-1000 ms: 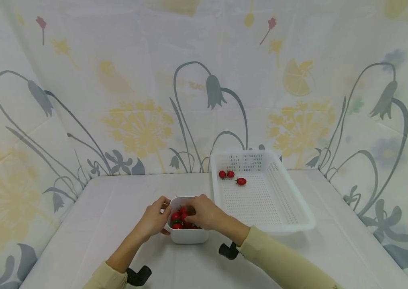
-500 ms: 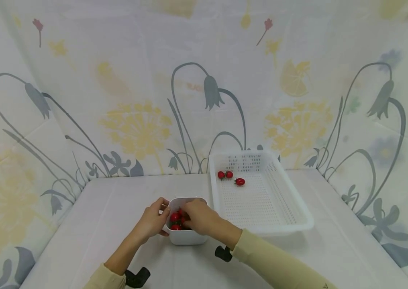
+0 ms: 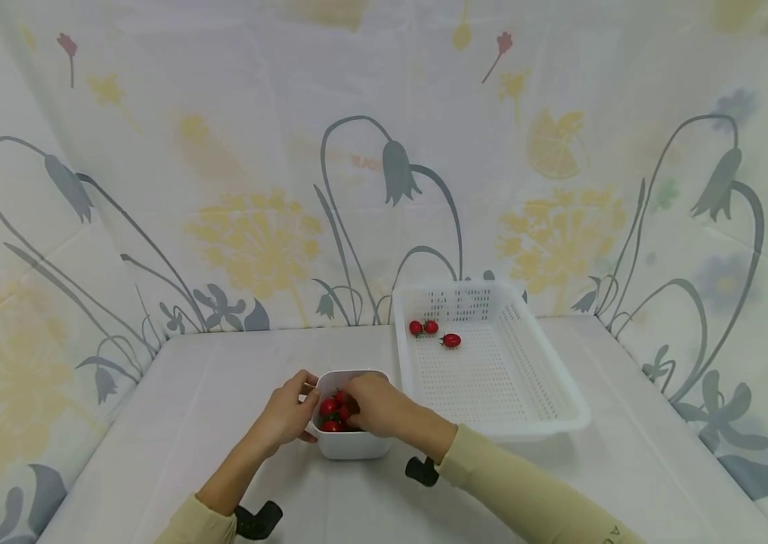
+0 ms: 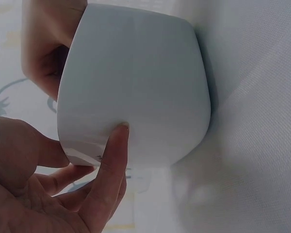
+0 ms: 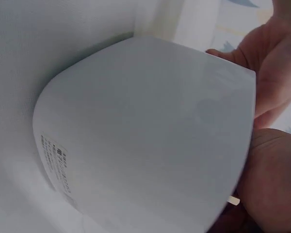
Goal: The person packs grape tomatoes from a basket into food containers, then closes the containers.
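Observation:
A small white square container (image 3: 354, 446) stands on the table with several red cherry tomatoes (image 3: 329, 408) in it. My left hand (image 3: 286, 414) holds the container at its left side, the thumb at the rim and the fingers along the outer wall (image 4: 136, 87). From the right, my right hand (image 3: 379, 408) reaches over the rim into the container, its fingers pointing down among the tomatoes. Its fingertips are hidden, so whether it pinches a tomato cannot be told. In the right wrist view, the container's wall (image 5: 145, 126) covers the fingers.
A larger white perforated basket (image 3: 564, 378) stands to the right, behind the small container and close to it. Several cherry tomatoes lie there, including an oval one (image 3: 451, 341), toward the back left. A patterned cloth (image 3: 221, 151) hangs behind the white table (image 3: 234, 363).
My right hand has dipped lower into the container, and its fingertips have gone out of sight. The left hand keeps its place on the container. The tomatoes in the basket have not moved.

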`<state>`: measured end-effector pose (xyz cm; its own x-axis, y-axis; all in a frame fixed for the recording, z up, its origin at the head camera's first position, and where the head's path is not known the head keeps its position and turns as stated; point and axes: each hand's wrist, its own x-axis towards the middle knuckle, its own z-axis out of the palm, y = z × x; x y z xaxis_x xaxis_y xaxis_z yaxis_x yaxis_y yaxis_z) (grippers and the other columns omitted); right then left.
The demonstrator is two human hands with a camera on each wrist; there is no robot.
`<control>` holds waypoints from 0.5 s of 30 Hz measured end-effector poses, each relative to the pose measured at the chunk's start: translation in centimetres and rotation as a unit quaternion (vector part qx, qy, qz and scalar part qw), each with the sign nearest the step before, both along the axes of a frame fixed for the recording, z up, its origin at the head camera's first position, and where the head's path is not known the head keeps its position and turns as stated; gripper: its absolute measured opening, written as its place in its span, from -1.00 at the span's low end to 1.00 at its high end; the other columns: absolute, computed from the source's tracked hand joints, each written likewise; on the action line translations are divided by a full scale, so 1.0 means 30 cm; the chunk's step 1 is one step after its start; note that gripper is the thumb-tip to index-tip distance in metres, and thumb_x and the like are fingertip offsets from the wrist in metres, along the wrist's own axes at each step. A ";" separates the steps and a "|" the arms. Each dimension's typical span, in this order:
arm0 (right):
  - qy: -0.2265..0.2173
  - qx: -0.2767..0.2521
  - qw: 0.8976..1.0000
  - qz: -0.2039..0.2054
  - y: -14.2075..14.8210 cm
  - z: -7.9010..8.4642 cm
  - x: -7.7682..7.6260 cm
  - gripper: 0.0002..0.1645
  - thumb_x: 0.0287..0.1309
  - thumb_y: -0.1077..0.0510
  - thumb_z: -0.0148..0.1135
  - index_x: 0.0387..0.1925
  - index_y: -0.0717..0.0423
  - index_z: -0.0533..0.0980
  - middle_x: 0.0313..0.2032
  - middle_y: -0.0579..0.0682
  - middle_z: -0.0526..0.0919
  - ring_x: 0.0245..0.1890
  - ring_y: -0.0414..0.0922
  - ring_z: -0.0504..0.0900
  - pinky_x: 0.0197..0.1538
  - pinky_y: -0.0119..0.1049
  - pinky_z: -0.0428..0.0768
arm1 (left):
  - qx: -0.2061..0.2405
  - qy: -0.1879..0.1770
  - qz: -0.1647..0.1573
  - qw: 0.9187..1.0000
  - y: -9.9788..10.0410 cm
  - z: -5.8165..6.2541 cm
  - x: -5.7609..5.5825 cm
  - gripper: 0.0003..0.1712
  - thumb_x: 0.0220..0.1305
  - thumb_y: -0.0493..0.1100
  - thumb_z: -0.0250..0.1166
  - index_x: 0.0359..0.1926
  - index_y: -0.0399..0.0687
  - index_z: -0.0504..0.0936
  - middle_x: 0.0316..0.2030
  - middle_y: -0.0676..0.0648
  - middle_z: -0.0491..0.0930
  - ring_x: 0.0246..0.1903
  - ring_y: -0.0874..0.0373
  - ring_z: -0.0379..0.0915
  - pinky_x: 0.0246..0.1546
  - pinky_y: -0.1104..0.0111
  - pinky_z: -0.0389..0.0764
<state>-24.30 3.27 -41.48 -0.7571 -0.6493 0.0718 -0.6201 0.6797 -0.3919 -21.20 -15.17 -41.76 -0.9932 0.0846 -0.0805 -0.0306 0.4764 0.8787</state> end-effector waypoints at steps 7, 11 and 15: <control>-0.063 -0.050 0.996 0.023 0.049 0.054 -0.001 -0.66 0.20 0.27 0.44 0.01 0.22 0.64 -0.18 0.00 0.75 -0.22 -0.16 0.64 -0.12 -0.44 0.69 | -0.002 -0.002 -0.004 1.000 0.001 -0.001 -0.001 -0.79 0.53 -0.31 0.04 0.09 -0.29 0.45 0.16 -0.40 0.51 -0.05 -0.21 0.61 -0.57 0.17 0.78; -0.075 -0.082 0.993 0.025 0.094 0.100 -0.003 -0.68 0.24 0.26 0.40 0.01 0.28 0.64 -0.16 0.09 0.75 -0.21 -0.07 0.66 -0.16 -0.40 0.71 | -0.005 -0.002 -0.003 1.000 0.001 -0.003 -0.005 -0.78 0.53 -0.30 0.04 0.10 -0.28 0.45 0.17 -0.39 0.51 -0.01 -0.23 0.59 -0.57 0.18 0.78; -0.077 -0.111 0.990 0.037 0.141 0.140 -0.004 -0.68 0.29 0.25 0.36 0.03 0.31 0.62 -0.07 0.16 0.74 -0.10 0.00 0.70 -0.09 -0.34 0.76 | -0.004 0.002 -0.003 1.000 -0.002 -0.004 -0.008 -0.78 0.53 -0.30 0.03 0.09 -0.28 0.45 0.18 -0.41 0.50 0.02 -0.27 0.56 -0.57 0.18 0.78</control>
